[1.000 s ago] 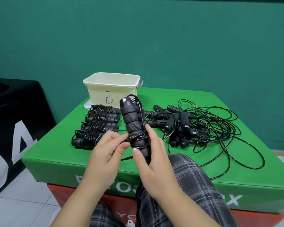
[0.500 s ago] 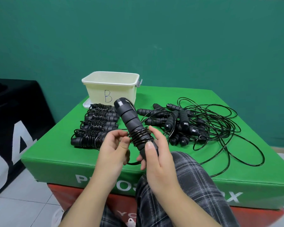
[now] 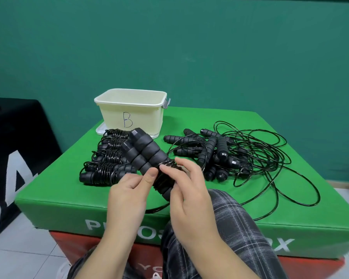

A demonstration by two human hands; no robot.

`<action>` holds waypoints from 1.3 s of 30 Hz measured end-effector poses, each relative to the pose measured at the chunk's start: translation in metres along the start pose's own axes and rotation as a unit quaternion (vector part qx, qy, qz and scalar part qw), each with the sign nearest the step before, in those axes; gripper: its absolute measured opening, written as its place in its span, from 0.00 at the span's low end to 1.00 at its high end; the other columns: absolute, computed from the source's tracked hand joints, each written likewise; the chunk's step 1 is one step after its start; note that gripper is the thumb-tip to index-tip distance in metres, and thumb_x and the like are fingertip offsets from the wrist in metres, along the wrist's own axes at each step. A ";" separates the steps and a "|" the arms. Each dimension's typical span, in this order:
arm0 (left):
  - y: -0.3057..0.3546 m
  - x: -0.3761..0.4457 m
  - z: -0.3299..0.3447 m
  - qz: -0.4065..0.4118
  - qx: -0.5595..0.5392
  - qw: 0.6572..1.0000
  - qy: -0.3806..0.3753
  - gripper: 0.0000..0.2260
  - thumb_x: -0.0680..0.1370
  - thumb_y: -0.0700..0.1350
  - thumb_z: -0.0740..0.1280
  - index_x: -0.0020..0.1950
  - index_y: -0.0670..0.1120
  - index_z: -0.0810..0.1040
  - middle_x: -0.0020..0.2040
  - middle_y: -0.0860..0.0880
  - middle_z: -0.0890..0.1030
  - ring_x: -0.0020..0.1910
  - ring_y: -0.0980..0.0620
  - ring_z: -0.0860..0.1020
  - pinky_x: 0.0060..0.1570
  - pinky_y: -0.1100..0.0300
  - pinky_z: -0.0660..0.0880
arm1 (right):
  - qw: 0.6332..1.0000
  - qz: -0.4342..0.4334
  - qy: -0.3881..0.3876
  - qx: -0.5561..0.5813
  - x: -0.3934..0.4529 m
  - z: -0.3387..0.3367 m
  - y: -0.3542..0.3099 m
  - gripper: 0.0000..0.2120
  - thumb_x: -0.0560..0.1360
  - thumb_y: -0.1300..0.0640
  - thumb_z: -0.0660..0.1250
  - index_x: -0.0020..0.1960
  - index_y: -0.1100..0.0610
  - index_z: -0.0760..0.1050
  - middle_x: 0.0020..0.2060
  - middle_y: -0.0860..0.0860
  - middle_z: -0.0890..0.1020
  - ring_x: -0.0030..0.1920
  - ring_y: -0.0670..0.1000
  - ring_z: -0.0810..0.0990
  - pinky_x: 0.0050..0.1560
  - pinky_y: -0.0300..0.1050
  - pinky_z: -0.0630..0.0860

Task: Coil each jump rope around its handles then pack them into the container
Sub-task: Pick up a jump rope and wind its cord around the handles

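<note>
A pair of black jump rope handles (image 3: 144,152) is held side by side above the near edge of the green box, tilted up to the left, with black cord wound round the lower part. My left hand (image 3: 129,195) pinches the handles at the coil from the left. My right hand (image 3: 186,190) grips the lower end, its index finger lying on the wound cord. The loose cord trails down over the box edge. The cream container (image 3: 130,111) marked B stands open at the back left.
Several coiled jump ropes (image 3: 107,158) lie in a row left of my hands. A tangle of uncoiled ropes and handles (image 3: 230,156) covers the right side of the green box (image 3: 290,218). A black covered stand (image 3: 12,150) is at the far left. My knee is below.
The handles have tipped from nearly upright to leaning left and moved slightly lower. More cord is wound on them; both hands have kept their hold.
</note>
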State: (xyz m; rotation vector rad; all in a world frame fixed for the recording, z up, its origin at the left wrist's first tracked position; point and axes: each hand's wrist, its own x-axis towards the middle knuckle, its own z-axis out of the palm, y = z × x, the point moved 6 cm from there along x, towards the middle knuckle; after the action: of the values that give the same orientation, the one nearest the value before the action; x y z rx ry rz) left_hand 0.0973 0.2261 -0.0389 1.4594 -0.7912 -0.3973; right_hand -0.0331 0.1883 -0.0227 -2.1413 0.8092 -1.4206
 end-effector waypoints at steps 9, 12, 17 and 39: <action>0.032 -0.009 0.001 0.171 0.080 0.981 -0.034 0.11 0.72 0.55 0.71 0.32 0.52 0.78 0.35 0.51 0.73 0.36 0.60 0.73 0.35 0.72 0.66 | 0.990 0.020 -0.005 -0.138 0.002 -0.003 0.005 0.35 0.71 0.42 0.59 0.75 0.48 0.53 0.68 0.49 0.66 0.66 0.49 0.63 0.67 0.42 0.61; 0.033 -0.009 0.004 0.219 0.092 0.969 -0.073 0.12 0.70 0.59 0.65 0.42 0.52 0.81 0.38 0.54 0.74 0.39 0.61 0.74 0.39 0.74 0.66 | 0.992 0.057 0.014 -0.114 0.004 -0.009 0.012 0.35 0.71 0.41 0.65 0.74 0.50 0.58 0.61 0.49 0.68 0.62 0.48 0.67 0.64 0.43 0.67; 0.028 -0.005 -0.002 0.236 0.049 0.961 -0.135 0.14 0.73 0.60 0.63 0.54 0.59 0.81 0.43 0.57 0.75 0.42 0.62 0.75 0.45 0.75 0.68 | 0.994 0.094 -0.042 -0.037 0.003 -0.009 0.012 0.36 0.72 0.39 0.62 0.76 0.48 0.55 0.63 0.42 0.66 0.63 0.39 0.66 0.61 0.32 0.63; 0.008 -0.003 0.003 0.042 -0.070 0.991 -0.109 0.17 0.66 0.68 0.65 0.30 0.55 0.79 0.24 0.54 0.67 0.22 0.60 0.61 0.25 0.64 0.58 | 0.996 0.055 0.035 0.055 -0.001 -0.014 0.003 0.18 0.73 0.37 0.60 0.62 0.33 0.66 0.52 0.39 0.78 0.53 0.43 0.78 0.55 0.45 0.75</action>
State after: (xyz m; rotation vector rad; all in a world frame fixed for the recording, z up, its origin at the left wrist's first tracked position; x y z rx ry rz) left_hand 0.0911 0.2274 -0.0317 1.2610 -0.9781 -0.5435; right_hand -0.0474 0.1866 -0.0200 -1.9448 0.8414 -1.4568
